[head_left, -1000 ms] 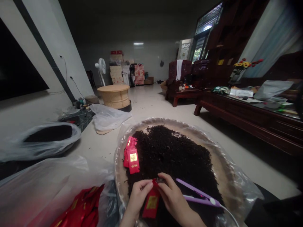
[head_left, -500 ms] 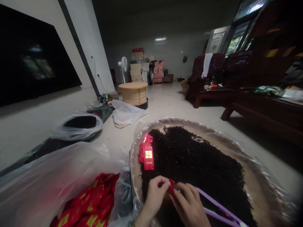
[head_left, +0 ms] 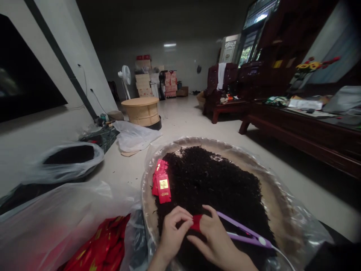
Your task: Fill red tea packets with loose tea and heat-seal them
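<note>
My left hand [head_left: 175, 229] pinches one end of a small red packet [head_left: 196, 222] between thumb and fingertips. My right hand [head_left: 216, 237] has bent fingers on the packet's other end, which they partly hide; its thumb sticks out below. Just beyond the right hand, a purple hand-held clamp like a hair straightener [head_left: 261, 241] lies with its two arms apart. Both hands are over a heap of dark, dry leaves like loose tea [head_left: 214, 180], spread on a large round tray [head_left: 282, 199] lined with clear plastic. Several flat red packets [head_left: 163, 184] lie at the leaves' left edge.
A clear plastic bag [head_left: 70, 203] at left holds many red packets [head_left: 104, 244]. Behind it stands another open bag [head_left: 98, 154] of dark leaves. Farther off are a round wooden drum-like table [head_left: 141, 111], a white fan [head_left: 125, 77], stacked boxes and dark wooden furniture [head_left: 310, 135].
The view has swung to the right. My right hand's index finger has lifted and its thumb has spread, while more of the red packet shows between the hands.
</note>
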Demonstrator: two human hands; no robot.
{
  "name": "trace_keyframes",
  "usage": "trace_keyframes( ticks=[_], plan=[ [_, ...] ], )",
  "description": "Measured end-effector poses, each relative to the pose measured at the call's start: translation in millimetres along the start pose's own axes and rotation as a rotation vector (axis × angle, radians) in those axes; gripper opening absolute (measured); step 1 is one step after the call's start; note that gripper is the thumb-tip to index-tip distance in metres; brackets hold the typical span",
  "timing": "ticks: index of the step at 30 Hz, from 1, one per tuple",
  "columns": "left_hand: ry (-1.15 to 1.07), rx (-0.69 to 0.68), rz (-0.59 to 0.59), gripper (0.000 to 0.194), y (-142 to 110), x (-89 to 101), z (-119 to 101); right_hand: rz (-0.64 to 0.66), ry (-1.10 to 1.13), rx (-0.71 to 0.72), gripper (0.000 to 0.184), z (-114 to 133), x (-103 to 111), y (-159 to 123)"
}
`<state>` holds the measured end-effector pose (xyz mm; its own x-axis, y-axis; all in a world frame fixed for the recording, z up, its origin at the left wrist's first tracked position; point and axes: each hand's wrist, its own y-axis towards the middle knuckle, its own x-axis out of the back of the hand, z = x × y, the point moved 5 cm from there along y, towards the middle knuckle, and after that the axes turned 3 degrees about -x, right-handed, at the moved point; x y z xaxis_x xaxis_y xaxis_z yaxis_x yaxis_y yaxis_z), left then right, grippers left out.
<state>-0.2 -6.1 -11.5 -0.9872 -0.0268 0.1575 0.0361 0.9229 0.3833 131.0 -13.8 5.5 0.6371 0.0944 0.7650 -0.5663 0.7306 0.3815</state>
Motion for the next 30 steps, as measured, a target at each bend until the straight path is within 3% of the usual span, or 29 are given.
trace_keyframes(
  ticks=[4, 10, 13, 16, 20, 23, 26, 30],
  plan=[
    [0.104, -0.098, 0.102, 0.015, 3.7, -2.9, -4.3, 0.205, 0.121, -0.144, 0.028, -5.7, -9.0, -0.1],
    [0.277, -0.299, 0.141, 0.020, 7.8, -2.8, -11.9, 0.322, 0.237, -0.400, 0.025, -16.6, -19.4, -6.6],
    [0.358, -0.392, 0.141, 0.020, 8.9, -2.9, -14.9, 0.364, 0.316, -0.440, 0.031, -18.8, -22.2, -5.5],
    [0.555, -0.490, 0.118, 0.017, 5.0, -2.8, -17.6, 0.305, 0.539, -0.436, 0.037, -22.5, -21.8, -0.7],
    [0.796, -0.540, 0.231, 0.056, -9.0, -9.7, -11.2, 0.176, 0.957, -0.535, 0.054, -34.3, -24.9, -0.5],
    [0.878, -0.543, 0.266, 0.065, -16.6, -12.1, -0.4, 0.151, 1.169, -0.618, 0.058, -38.3, -33.4, -5.1],
    [0.877, -0.562, 0.262, 0.060, -18.6, -11.9, 8.4, 0.123, 1.241, -0.640, 0.056, -37.3, -38.5, -7.7],
    [0.899, -0.520, 0.258, 0.055, -19.1, -8.8, 14.2, 0.142, 1.177, -0.658, 0.062, -33.0, -37.3, -6.6]
  ],
)
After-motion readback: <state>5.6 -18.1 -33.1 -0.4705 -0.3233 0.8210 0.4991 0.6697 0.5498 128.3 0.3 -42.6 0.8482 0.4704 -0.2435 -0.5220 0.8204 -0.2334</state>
